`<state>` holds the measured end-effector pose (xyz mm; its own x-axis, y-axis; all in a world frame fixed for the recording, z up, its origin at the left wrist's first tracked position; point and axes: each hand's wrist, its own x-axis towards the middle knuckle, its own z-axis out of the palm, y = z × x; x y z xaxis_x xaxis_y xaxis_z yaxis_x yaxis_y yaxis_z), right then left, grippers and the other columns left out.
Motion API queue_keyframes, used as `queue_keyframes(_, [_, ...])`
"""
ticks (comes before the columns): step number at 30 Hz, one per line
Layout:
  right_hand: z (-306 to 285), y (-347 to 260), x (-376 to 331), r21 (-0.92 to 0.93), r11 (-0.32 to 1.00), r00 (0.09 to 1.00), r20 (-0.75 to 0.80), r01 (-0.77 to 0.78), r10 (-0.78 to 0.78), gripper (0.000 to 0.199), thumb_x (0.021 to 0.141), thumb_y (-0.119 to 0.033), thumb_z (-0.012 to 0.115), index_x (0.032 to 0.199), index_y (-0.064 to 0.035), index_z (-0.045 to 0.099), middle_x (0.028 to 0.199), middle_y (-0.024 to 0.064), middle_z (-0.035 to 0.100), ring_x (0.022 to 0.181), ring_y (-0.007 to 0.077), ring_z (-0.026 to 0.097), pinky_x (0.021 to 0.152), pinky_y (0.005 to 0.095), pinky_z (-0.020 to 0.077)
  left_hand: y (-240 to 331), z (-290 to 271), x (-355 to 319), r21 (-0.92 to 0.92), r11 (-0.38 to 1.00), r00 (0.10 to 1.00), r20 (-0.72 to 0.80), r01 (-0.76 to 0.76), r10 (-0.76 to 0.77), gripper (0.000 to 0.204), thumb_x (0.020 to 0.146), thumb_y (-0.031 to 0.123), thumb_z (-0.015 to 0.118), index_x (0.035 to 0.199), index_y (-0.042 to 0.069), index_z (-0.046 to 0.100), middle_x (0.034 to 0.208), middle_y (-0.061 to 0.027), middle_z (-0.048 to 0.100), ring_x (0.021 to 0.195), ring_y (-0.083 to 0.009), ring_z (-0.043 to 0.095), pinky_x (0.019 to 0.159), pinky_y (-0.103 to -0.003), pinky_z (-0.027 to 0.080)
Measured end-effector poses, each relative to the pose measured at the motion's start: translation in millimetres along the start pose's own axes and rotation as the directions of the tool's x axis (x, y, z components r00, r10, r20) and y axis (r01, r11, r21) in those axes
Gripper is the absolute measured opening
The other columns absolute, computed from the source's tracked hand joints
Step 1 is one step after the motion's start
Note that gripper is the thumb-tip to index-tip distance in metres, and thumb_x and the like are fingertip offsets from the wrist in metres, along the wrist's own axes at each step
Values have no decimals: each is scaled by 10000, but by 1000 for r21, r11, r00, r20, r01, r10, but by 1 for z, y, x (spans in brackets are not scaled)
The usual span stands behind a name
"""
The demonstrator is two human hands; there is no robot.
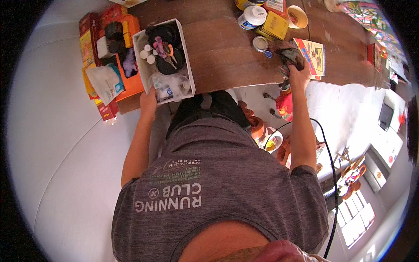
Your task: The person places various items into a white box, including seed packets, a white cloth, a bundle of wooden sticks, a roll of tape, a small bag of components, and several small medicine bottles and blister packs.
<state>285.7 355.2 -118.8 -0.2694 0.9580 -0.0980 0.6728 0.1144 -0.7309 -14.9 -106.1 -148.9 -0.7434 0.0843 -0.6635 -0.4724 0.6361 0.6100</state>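
My left hand [148, 104] grips the near left corner of a white open box [190, 75], its fingers partly hidden beneath the box. Inside lie black round items [168, 64], small white caps [150, 59], scissors with orange handles [170, 52], a pink-purple item [160, 47] and a clear plastic bag [174, 84]. Over at the right, my right hand [299, 76] is closed on a crumpled dark cloth [290, 56] at the table's near edge. Part of the cloth hangs over that edge. A colourful booklet [317, 56] lies right beside this hand.
On the brown table [218, 52], a white jar [252, 17], a yellow tin [275, 25], a round tin [260, 43] and a cup [297, 17] stand beyond the cloth. Red and orange boxes [131, 83] crowd the left end. A black cable [334, 174] curves past my right arm.
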Motion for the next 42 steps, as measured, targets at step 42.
queue_keyframes(42, [396,-229,-29,12,333,317,281,943,-906,476,885,-261,694,1342,-188,583,1318,95,628,1204,353,574,999,495,452,-54,-71,-140,-393,919,958,-272,-30,-86,336,1051,237,551,1123,-73,658,986,-36,659,898,-125,568,812,-286,476])
